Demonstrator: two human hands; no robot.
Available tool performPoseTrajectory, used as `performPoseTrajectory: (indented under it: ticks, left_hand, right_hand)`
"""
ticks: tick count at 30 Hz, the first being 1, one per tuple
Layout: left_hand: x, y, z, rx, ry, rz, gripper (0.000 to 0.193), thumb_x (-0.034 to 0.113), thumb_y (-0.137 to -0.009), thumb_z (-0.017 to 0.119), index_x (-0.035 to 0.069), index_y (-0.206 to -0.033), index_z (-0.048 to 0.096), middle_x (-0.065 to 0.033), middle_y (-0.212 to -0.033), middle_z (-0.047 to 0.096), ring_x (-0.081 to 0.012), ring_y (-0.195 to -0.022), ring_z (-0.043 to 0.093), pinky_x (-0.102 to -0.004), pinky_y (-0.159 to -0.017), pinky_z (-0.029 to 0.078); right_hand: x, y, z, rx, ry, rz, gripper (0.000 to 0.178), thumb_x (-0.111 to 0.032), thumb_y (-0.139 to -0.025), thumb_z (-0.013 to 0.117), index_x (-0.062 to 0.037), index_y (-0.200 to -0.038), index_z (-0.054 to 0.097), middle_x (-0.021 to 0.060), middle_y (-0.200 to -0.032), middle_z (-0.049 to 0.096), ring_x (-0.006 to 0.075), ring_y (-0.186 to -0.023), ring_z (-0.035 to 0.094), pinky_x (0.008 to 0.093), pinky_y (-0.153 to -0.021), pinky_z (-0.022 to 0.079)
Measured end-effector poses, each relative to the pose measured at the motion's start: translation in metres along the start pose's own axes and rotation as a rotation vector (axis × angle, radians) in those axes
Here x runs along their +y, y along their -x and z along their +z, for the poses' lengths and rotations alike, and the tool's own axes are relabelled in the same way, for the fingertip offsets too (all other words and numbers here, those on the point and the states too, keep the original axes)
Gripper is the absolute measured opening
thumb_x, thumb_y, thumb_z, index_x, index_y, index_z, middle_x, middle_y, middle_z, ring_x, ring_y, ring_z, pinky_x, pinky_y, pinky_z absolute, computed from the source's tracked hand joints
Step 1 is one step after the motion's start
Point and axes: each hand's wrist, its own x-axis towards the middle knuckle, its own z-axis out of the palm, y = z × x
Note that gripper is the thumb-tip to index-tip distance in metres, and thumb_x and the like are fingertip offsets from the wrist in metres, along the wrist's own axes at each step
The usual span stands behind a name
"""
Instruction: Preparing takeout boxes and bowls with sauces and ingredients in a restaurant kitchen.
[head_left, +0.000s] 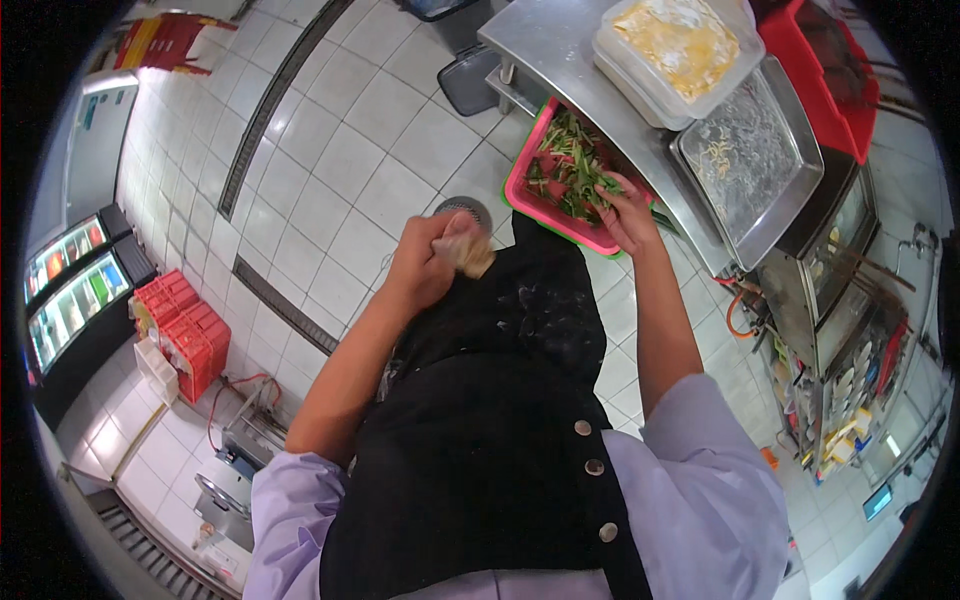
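Observation:
In front of my apron, my left hand (428, 262) is closed around a small pale tan item (478, 258), blurred by motion, so its kind does not show. My right hand (630, 214) reaches over the right side of a pink basket (516, 190) with a green rim. Its thumb and fingers are pinched on some green leafy stems (606, 188). More cut greens (572, 140) lie loose inside, mixed with paler stalks. Part of the basket's near right side is hidden by my right hand.
A steel table (560, 50) stands beside the basket, bearing a plastic tub (680, 50) of yellowish food and a metal tray (765, 150) with scraps. Red crates (185, 330) stand at the left. A floor drain (285, 305) crosses the tiles. A grey bin (470, 85) stands far ahead.

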Motion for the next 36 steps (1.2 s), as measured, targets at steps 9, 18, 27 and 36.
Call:
performPoseTrajectory:
  ticks: [9, 18, 27, 36]
  left_hand:
    - [0.035, -0.081, 0.056, -0.208, 0.140, 0.116, 0.053, 0.039, -0.116, 0.039, 0.004, -0.084, 0.063, 0.0045, -0.071, 0.044, -0.0073, -0.068, 0.035, -0.0280, -0.062, 0.031]
    - [0.033, -0.068, 0.062, -0.131, 0.186, 0.107, 0.048, 0.032, -0.115, 0.042, 0.003, -0.081, 0.061, 0.0012, -0.073, 0.052, -0.0089, -0.068, 0.041, -0.0291, -0.064, 0.036]
    - [-0.035, 0.020, 0.016, 0.277, 0.144, -0.078, 0.059, 0.042, -0.116, 0.037, 0.003, -0.079, 0.061, 0.0047, -0.067, 0.043, -0.0059, -0.064, 0.031, -0.0279, -0.058, 0.026]
    - [-0.101, 0.126, 0.005, 0.499, 0.109, -0.292, 0.066, 0.051, -0.114, 0.035, 0.002, -0.080, 0.062, 0.0050, -0.065, 0.041, -0.0062, -0.061, 0.030, -0.0286, -0.056, 0.024]
  right_hand:
    - [-0.039, 0.066, 0.129, -0.232, 1.060, -0.748, 0.010, -0.002, -0.092, 0.066, -0.0020, -0.100, 0.072, 0.0146, -0.114, 0.072, 0.0334, -0.112, 0.067, 0.0468, -0.094, 0.054]
    - [-0.037, 0.110, 0.167, -0.008, 1.271, -0.574, 0.016, -0.016, -0.099, 0.060, -0.0067, -0.105, 0.071, 0.0199, -0.100, 0.072, 0.0432, -0.095, 0.069, 0.0530, -0.082, 0.055]
    - [0.022, -0.106, 0.051, 0.305, 1.342, -0.569, 0.054, -0.035, -0.097, 0.068, -0.0028, -0.140, 0.060, 0.0230, -0.123, 0.072, 0.0350, -0.115, 0.071, 0.0443, -0.099, 0.054]
    - [0.033, -0.238, 0.076, 0.311, 2.010, -0.434, 0.071, -0.050, -0.089, 0.076, -0.0121, -0.146, 0.056, 0.0249, -0.138, 0.065, 0.0455, -0.121, 0.066, 0.0511, -0.101, 0.056]
